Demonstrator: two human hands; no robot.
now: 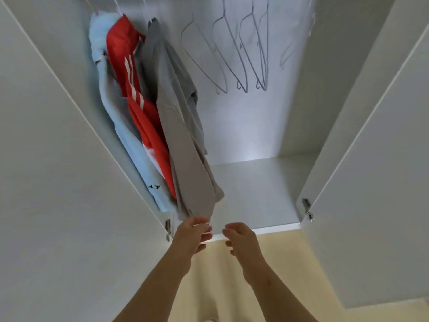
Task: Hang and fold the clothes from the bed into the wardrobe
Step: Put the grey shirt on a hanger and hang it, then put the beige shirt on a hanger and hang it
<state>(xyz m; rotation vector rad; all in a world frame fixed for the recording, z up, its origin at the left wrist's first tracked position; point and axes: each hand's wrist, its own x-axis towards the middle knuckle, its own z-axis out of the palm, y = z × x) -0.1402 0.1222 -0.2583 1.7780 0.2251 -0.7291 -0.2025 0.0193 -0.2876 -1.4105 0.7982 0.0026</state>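
Three garments hang at the left of the open white wardrobe [255,196]: a light blue one [130,145], a red one with white stripes [137,105] and a grey one [183,140] nearest the middle. My left hand [193,235] is just below the grey garment's lower hem, fingers loosely bent, fingertips touching or almost touching the cloth. My right hand [241,240] hovers beside it at the shelf's front edge, fingers loosely curled and holding nothing.
Several empty wire hangers [243,54] hang on the rail to the right of the clothes. Both wardrobe doors, left [58,182] and right [376,182], stand wide open on either side. A white shelf floor lies under the hangers; beige flooring [222,270] is below.
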